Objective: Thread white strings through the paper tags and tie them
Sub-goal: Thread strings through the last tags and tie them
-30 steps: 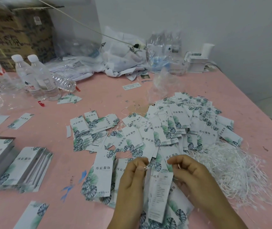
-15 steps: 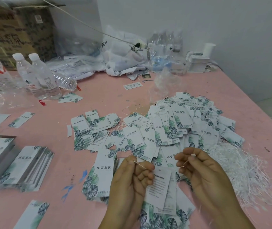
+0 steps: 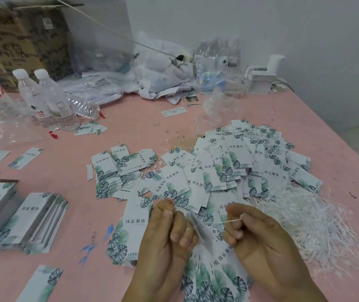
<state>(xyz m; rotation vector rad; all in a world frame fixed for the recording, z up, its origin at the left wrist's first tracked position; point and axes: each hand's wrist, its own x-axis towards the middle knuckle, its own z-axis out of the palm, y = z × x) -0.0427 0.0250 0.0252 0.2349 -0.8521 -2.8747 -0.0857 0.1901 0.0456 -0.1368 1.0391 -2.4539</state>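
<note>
Low in the middle of the pink table, my left hand pinches one end of a thin white string. My right hand pinches the other end, and the string is stretched between them. A paper tag hangs on it between the hands, turned nearly edge-on and blurred. Beneath and beyond the hands lies a wide heap of leaf-printed tags. A tangle of loose white strings lies just right of my right hand.
Stacked tags sit at the left edge. Two upright water bottles and a lying one stand far left. Plastic bags, more bottles and a cardboard box line the back. The table's right edge drops off near the wall.
My hands have drawn apart, pulling the string taut. The tag, earlier hanging flat with its text side toward me, has swung nearly edge-on between them.
</note>
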